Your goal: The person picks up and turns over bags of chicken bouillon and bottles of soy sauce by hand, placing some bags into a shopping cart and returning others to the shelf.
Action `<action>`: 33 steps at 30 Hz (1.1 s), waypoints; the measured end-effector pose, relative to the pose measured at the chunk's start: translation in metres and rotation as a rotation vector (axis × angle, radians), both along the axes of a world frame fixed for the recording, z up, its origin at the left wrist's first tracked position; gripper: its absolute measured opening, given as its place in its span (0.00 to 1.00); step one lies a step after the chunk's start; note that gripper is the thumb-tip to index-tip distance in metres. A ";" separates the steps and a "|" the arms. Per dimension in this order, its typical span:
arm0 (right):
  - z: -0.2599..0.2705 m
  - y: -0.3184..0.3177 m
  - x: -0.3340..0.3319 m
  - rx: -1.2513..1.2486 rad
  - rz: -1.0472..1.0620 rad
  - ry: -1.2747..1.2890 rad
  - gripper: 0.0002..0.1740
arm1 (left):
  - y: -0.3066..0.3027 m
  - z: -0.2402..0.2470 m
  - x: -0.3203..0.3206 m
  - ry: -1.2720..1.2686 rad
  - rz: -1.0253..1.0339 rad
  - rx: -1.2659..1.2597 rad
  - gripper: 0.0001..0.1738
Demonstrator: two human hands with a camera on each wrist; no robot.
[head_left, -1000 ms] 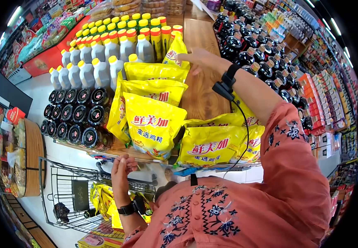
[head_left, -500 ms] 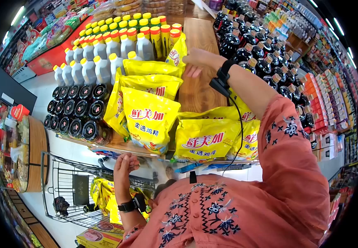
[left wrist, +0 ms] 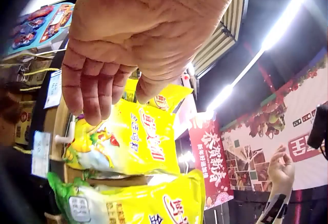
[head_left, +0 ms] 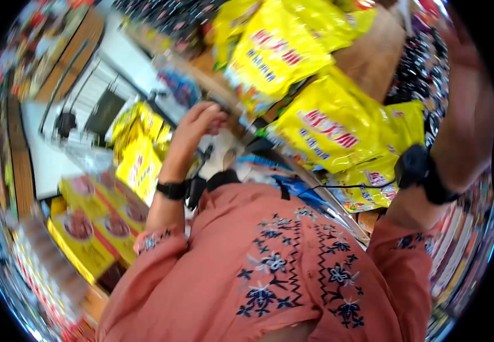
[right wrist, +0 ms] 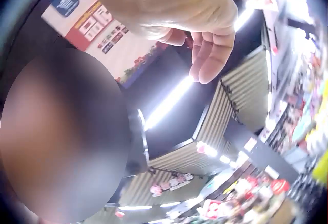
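Observation:
Yellow printed bags (head_left: 332, 128) stand in a group on the wooden display, slightly blurred in the head view. My left hand (head_left: 198, 122) hangs just off the display's edge, its fingers loosely bent around nothing. In the left wrist view that hand (left wrist: 138, 34) is in front of a yellow bag (left wrist: 136, 137); whether they touch I cannot tell. My right hand (head_left: 460, 51) is raised at the far right, badly blurred. The right wrist view shows the right hand (right wrist: 189, 16) in the air with loosely bent fingers and no item in them.
A cart (head_left: 101, 111) at the left holds more yellow bags (head_left: 139, 165). Yellow boxes (head_left: 82, 228) are stacked below it. Dark bottles (head_left: 421, 74) stand beyond the display at the right. A black cable (head_left: 344, 186) runs from the right wrist across the bags.
The head view has swung and tilted, bringing the cart and boxes higher. My right hand has left the place beside the rear yellow bag and risen. My left hand remains beside the display's edge.

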State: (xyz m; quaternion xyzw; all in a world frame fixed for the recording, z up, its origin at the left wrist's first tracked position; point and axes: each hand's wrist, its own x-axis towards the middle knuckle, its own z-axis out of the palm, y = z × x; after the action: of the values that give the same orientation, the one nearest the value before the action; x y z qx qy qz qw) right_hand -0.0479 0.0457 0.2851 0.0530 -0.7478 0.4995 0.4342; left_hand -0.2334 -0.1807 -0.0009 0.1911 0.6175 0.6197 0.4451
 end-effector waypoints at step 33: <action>-0.306 -0.193 -0.048 -0.988 0.350 -1.170 0.13 | -0.356 -0.266 -0.040 0.051 0.572 -0.762 0.38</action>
State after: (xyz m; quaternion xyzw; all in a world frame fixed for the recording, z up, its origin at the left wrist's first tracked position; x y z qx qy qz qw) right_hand -0.0961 -0.1475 -0.0209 -0.3010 -0.5267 0.7822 -0.1419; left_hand -0.2732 -0.5365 -0.2672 -0.1482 0.8395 0.4419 0.2794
